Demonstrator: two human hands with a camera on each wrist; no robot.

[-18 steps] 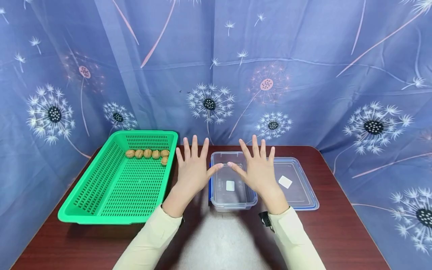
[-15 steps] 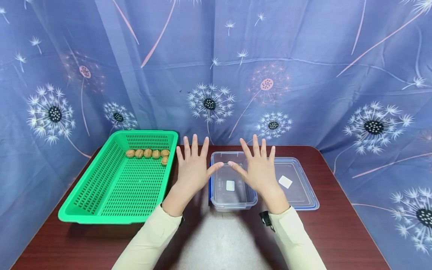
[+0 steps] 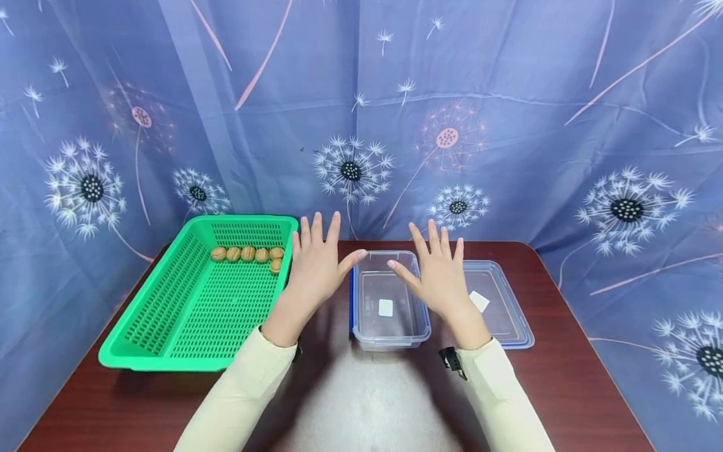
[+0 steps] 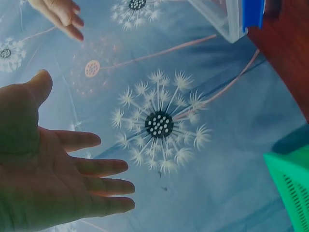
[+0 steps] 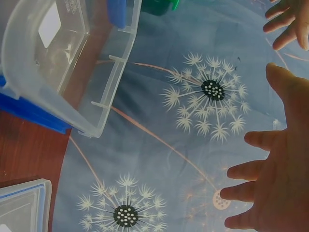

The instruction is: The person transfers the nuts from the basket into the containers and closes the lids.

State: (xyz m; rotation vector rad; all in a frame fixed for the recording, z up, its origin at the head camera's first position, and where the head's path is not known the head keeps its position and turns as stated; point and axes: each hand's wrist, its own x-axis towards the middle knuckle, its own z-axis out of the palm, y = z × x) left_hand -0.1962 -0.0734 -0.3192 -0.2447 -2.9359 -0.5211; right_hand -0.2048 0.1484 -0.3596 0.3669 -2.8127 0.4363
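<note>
Empty flat-fingered grip of both hands [image 3: 375,276] over clear rectangular box [image 3: 388,307]

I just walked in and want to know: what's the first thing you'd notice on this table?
Two hands, the left hand and the right hand, held up open with fingers spread above the dark red table, holding nothing. To the left sits a bright green basket with a little row of walnuts at its far end. Between the hands is an empty clear box, with its lid lying flat to the right.
</note>
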